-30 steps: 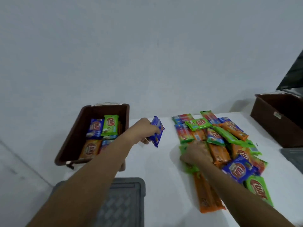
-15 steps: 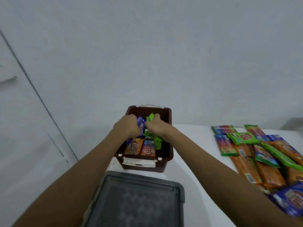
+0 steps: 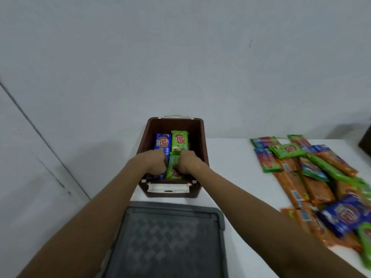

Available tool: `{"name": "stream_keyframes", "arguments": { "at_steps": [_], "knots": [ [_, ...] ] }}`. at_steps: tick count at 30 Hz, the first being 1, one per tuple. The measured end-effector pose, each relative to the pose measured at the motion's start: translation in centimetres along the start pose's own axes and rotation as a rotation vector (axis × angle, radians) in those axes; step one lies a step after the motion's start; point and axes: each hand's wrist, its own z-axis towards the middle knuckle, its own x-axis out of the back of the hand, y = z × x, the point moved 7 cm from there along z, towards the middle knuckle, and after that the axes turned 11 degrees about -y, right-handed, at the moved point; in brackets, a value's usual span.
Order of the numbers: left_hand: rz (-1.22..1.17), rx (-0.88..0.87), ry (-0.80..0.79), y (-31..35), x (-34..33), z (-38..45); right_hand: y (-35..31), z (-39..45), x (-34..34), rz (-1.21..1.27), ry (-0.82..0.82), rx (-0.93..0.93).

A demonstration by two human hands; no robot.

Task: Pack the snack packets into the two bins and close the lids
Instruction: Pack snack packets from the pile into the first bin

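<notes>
Snack packets in the bin: a blue packet point(image 3: 162, 144) and a green packet point(image 3: 179, 141) lay side by side at the far end of the brown bin point(image 3: 202, 145), labels up; another green packet point(image 3: 173, 171) lay nearer, between the two hands.
Brown bin: stood open on the white desk point(image 3: 230, 167), near its far left corner and against the wall, with a pale latch point(image 3: 168, 187) on its near face.
Left hand: the left hand point(image 3: 154, 164) was down inside the bin, fingers curled in a fist on the blue packets at the near left; whether it gripped one could not be told.
Right hand: the right hand point(image 3: 187, 163) was also inside the bin, fingers curled and pressed against the nearer green packet; a firm grip could not be confirmed.
Hands together: close, parted only by the green packet.
Loose packets: a heap of orange, green and blue packets point(image 3: 313, 177) covered the right side of the desk, well apart from the bin.
Grey lid: the grey lid point(image 3: 166, 237) lay flat at the near edge of the desk, just in front of the bin, between the forearms.
</notes>
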Motion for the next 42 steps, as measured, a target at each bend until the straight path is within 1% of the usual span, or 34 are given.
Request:
{"name": "stream_keyframes", "arguments": {
  "at_steps": [2, 4, 5, 6, 7, 9, 11, 12, 15, 17, 20, 22, 26, 28, 30, 31, 33, 34, 35, 36, 38, 40, 42],
  "knots": [
    [-0.062, 0.013, 0.071, 1.1, 1.1, -0.3, -0.4, -1.7, 0.9, 0.078, 0.121, 0.096],
    [-0.110, -0.011, 0.218, 3.8, 2.8, -1.3, 0.6, -4.4, 3.0, 0.079, 0.317, 0.178],
    [-0.119, -0.055, 0.306, 5.7, 3.6, -1.8, 2.0, -5.8, 4.3, 0.064, 0.407, 0.173],
    [-0.141, -0.112, 0.383, 8.3, 3.9, -2.3, 4.5, -7.1, 5.2, 0.055, 0.452, 0.121],
    [-0.174, -0.163, 0.439, 10.6, 4.0, -2.7, 7.4, -8.0, 5.8, 0.048, 0.453, 0.053],
    [-0.208, -0.235, 0.441, 15.7, 2.5, -2.4, 15.1, -9.9, 5.7, -0.010, 0.376, -0.181],
    [-0.192, -0.323, 0.312, 21.4, -0.6, -1.3, 23.2, -12.2, 4.5, -0.075, 0.300, -0.394],
    [-0.164, -0.389, 0.216, 24.6, -2.6, -0.6, 27.0, -13.9, 3.9, -0.069, 0.297, -0.500],
    [-0.065, -0.622, -0.074, 32.4, -8.8, 0.1, 35.5, -18.5, 2.5, 0.098, 0.384, -0.765],
    [0.008, -0.717, -0.210, 35.9, -11.7, 0.1, 38.8, -20.6, 1.7, 0.201, 0.425, -0.874],
    [0.060, -0.690, -0.271, 38.2, -12.5, 0.8, 40.8, -21.5, 0.2, 0.388, 0.478, -0.894],
    [0.086, -0.672, -0.288, 38.7, -12.1, 1.2, 40.8, -21.1, -0.1, 0.459, 0.505, -0.843],
    [0.020, -0.665, -0.291, 37.9, -10.0, 0.6, 39.8, -20.4, 0.0, 0.623, 0.530, -0.736],
    [0.025, -0.678, -0.224, 36.8, -7.7, -0.4, 38.2, -20.1, 0.8, 0.655, 0.508, -0.650],
    [-0.007, -0.666, -0.103, 34.2, -4.0, -1.7, 35.3, -19.0, 2.1, 0.662, 0.440, -0.551],
    [-0.044, -0.626, -0.036, 32.1, -1.9, -2.2, 33.1, -18.2, 3.1, 0.658, 0.425, -0.495],
    [-0.120, -0.530, 0.104, 27.3, 2.3, -3.3, 28.2, -17.1, 5.6, 0.604, 0.461, -0.382],
    [-0.155, -0.471, 0.185, 23.4, 4.6, -4.1, 24.5, -15.7, 6.8, 0.579, 0.471, -0.293],
    [-0.175, -0.443, 0.247, 21.0, 6.3, -4.7, 22.0, -15.1, 7.7, 0.584, 0.480, -0.216],
    [-0.175, -0.391, 0.314, 17.9, 7.9, -5.7, 18.7, -13.9, 8.4, 0.601, 0.456, -0.115],
    [-0.103, -0.293, 0.415, 12.7, 9.9, -7.1, 12.2, -11.1, 8.6, 0.586, 0.352, 0.035],
    [-0.037, -0.178, 0.458, 8.3, 10.0, -7.5, 6.3, -8.1, 8.1, 0.532, 0.249, 0.143],
    [-0.034, -0.104, 0.462, 5.0, 8.4, -7.0, 2.2, -5.2, 6.8, 0.483, 0.160, 0.173]
  ]
}}
